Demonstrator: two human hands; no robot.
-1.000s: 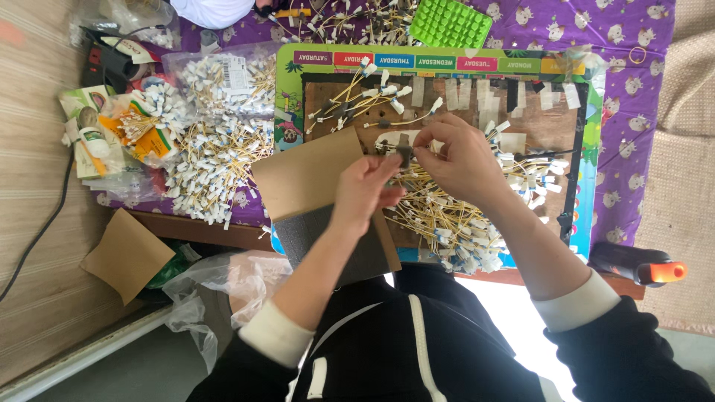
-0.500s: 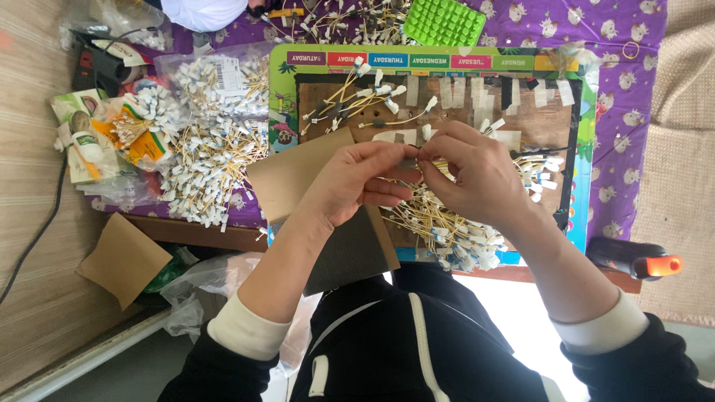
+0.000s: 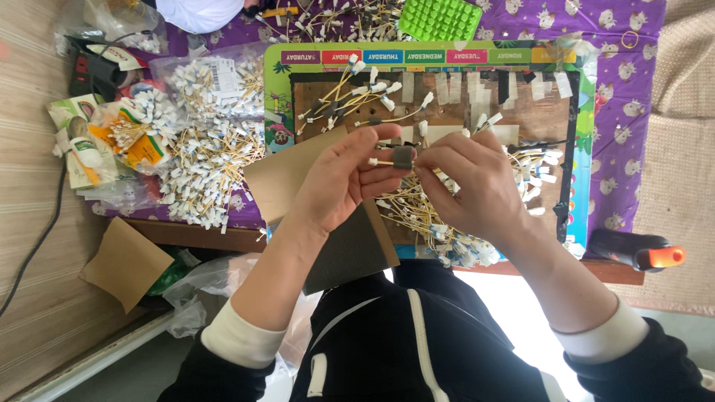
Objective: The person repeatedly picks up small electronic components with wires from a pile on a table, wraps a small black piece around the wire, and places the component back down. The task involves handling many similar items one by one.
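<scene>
My left hand [image 3: 339,182] and my right hand [image 3: 477,186] meet above a dark wooden work board [image 3: 462,112]. Between the fingertips of both hands is a thin yellow wire with a white connector [image 3: 375,161], and a small dark grey sleeve [image 3: 403,156] sits on it. The left thumb and forefinger pinch the sleeve from the left; the right fingers grip the wire just to its right. Under my hands lies a heap of similar yellow wires with white plugs [image 3: 436,219]. More wires [image 3: 350,97] lie on the board's far side.
A brown cardboard sheet [image 3: 279,175] and a dark sheet [image 3: 350,249] lie under my left wrist. Bags and piles of wired connectors [image 3: 208,160] fill the left. A green spiked mat [image 3: 439,18], a glue gun [image 3: 637,253] and a power strip [image 3: 93,71] sit around.
Both hands have lifted slightly and drawn a single wire out of the heap; the grey sleeve now shows between the fingertips. The camera has shifted a little.
</scene>
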